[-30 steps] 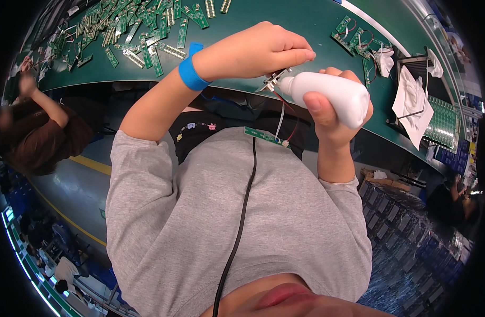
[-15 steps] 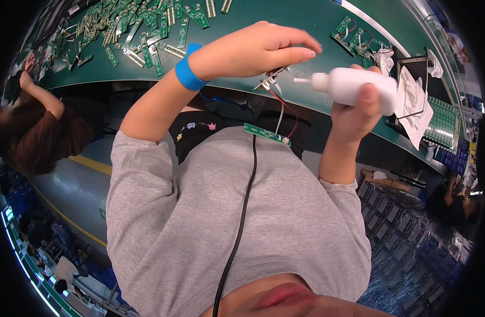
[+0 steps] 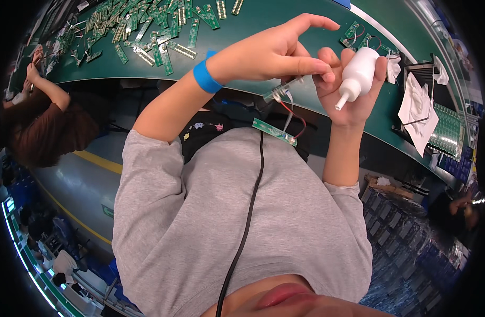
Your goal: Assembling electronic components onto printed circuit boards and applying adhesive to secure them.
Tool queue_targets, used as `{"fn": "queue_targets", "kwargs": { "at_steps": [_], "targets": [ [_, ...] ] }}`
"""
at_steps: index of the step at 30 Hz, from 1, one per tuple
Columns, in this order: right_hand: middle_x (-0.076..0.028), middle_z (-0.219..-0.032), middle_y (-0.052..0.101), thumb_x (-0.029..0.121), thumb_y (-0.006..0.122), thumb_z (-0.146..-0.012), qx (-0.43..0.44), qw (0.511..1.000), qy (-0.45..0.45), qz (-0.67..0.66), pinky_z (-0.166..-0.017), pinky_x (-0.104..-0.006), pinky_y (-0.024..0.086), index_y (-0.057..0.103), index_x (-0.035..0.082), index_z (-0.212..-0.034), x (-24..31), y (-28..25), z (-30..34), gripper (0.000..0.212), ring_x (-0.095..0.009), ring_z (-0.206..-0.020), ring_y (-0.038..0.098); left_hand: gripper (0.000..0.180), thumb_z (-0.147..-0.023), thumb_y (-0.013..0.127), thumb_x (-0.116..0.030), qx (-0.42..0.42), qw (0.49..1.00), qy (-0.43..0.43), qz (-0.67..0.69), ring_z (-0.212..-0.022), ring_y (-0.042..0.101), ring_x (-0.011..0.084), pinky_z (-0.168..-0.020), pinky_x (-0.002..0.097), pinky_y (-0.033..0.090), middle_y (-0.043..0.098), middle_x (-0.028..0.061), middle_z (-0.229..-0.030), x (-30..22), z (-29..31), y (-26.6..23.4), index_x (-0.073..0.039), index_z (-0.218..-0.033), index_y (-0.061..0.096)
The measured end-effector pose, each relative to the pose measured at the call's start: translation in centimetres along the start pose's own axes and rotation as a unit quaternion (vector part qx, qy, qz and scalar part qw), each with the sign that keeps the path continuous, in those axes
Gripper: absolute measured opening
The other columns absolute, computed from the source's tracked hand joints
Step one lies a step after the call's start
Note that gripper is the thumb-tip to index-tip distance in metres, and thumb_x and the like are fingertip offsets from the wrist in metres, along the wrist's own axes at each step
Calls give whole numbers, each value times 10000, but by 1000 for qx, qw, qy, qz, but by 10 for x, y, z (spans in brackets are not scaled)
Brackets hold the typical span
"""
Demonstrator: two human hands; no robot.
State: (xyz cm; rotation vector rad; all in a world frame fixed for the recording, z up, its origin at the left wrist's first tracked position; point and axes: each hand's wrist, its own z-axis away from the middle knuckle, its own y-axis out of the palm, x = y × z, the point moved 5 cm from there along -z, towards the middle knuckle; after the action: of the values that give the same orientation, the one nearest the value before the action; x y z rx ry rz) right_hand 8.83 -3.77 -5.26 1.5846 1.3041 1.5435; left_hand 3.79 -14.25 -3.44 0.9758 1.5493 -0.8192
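Observation:
My left hand [image 3: 277, 55], a blue band on its wrist, has its index finger stretched away and its thumb pointing right. Under that hand a small circuit board [image 3: 280, 92] juts out, apparently gripped by curled fingers that are partly hidden. Red and white wires [image 3: 295, 108] run from it to a narrow green circuit board [image 3: 274, 132] hanging in front of my shirt. In my right hand [image 3: 353, 108] lies a white squeeze bottle [image 3: 360, 71], its thin nozzle tilted toward me. The right fingertips are close to the left thumb tip; whether they touch I cannot tell.
A heap of green circuit boards [image 3: 147, 31] covers the left of the green bench [image 3: 226, 53]. At the right are wired boards [image 3: 358, 38], a black rack [image 3: 419, 74] with white tissue [image 3: 416, 105], and a board panel [image 3: 447, 132]. Another person's arm [image 3: 49, 90] is at far left.
The bottle has turned from pointing left to pointing toward me. My left hand has moved right, closer to the right hand, its index finger lifting away from the thumb.

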Motion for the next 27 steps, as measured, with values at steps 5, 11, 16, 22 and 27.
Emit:
{"fn": "queue_targets", "kwargs": {
  "at_steps": [5,11,16,22,27],
  "targets": [
    [-223,-921,517,600,334,-788,44,998,-34,12,-572,-280,446,498,48,-762,3,7,1,577,-255,-702,572,403,-867,402,-298,-50,998,-26,37,-414,305,21,-392,143,247,487,-7,-582,19,12,-25,-50,-1185,397],
    [-215,-900,512,613,342,-777,38,989,-125,75,-519,-277,438,479,46,-734,19,12,5,585,-256,-656,568,348,-858,418,-315,-14,951,-253,177,-355,383,58,-339,170,294,493,18,-527,89,59,-13,-16,-950,569],
    [-146,-833,449,541,496,-747,123,981,-88,120,-553,-242,412,399,50,-664,17,23,3,507,-178,-613,505,239,-820,472,-92,38,868,-251,427,-388,393,62,-353,167,282,545,82,-653,95,59,15,14,-1033,494],
    [-128,-645,459,632,391,-710,10,950,-147,276,-390,-208,309,388,66,-634,8,28,8,570,-129,-515,387,305,-755,506,14,-16,853,-238,464,-424,420,83,-365,186,302,560,164,-713,99,62,17,-3,-1050,431],
    [-109,-566,459,546,512,-704,47,941,-146,301,-626,-325,453,372,77,-572,11,23,17,507,-142,-429,407,400,-729,533,-4,20,878,-253,407,-462,395,71,-424,203,316,503,42,-659,105,53,23,16,-1101,388]
  ]
}}
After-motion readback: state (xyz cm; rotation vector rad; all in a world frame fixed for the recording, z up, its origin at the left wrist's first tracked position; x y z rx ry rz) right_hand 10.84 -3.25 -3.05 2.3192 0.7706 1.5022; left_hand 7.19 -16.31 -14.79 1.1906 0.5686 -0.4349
